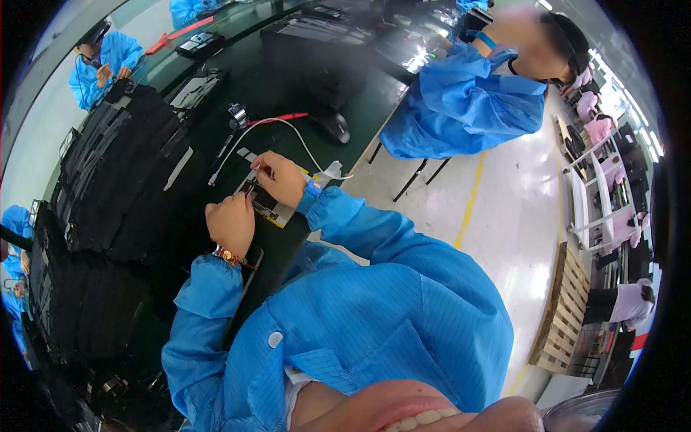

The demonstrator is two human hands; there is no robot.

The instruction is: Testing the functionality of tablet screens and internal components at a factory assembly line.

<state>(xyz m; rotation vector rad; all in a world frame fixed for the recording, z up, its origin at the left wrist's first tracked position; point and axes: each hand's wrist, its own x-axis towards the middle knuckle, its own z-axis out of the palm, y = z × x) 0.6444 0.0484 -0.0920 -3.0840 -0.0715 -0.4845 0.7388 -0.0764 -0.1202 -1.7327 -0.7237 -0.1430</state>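
A small flat dark assembly [270, 210] with yellow edging lies on the dark green bench in front of me, partly covered by my hands. My left hand [230, 225], with a red and gold bracelet at its wrist, has its fingers pinched together at the assembly's left edge. Across its far end bends my right hand [282, 178], a blue band at the wrist, thumb and fingers closed together. Whatever is between the fingertips is too small and hidden to name. A light strip [247, 155] sticks out beyond the right hand's fingers.
Tall stacks of black flat parts [122, 173] stand along the left. A white cable [299, 133] curves past the hands, near a black computer mouse [332, 125] and a red strap [288, 117]. A co-worker in blue [464, 101] sits at right; a wooden pallet [563, 309] stands beyond.
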